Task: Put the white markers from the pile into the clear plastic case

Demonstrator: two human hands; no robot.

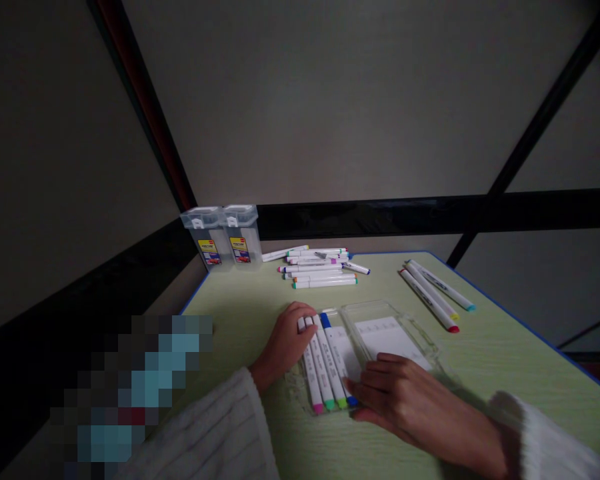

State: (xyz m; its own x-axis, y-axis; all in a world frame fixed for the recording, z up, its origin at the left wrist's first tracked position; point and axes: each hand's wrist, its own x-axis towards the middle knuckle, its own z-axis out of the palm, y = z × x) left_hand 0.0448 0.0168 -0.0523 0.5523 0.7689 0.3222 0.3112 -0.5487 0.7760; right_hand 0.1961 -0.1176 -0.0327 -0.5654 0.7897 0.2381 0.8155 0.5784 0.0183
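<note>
Head view: left hand (287,341) curls over slim white colour-tipped markers (323,363) inside the open clear plastic case (297,390); right hand (399,392) narrows at the blue-tipped end, either grip unclear. Keep barrels flat, parallel.

The left hand (286,343) partly hides the upper ends of the white markers (313,373) beneath it, whose lettering (321,363) is too small to read. The right hand (405,395) covers part of the clear case (380,311) under it (its exact contact with the blue-ended marker (351,401) is obscured). Beyond the grip, the loose markers (325,283) overlap uncountably, and the fine print on the box labels (239,249) is illegible. Behind the hands, both sleeves (230,423) are cut off; left of the left hand, a pixelated patch (153,387) conceals its contents.
</note>
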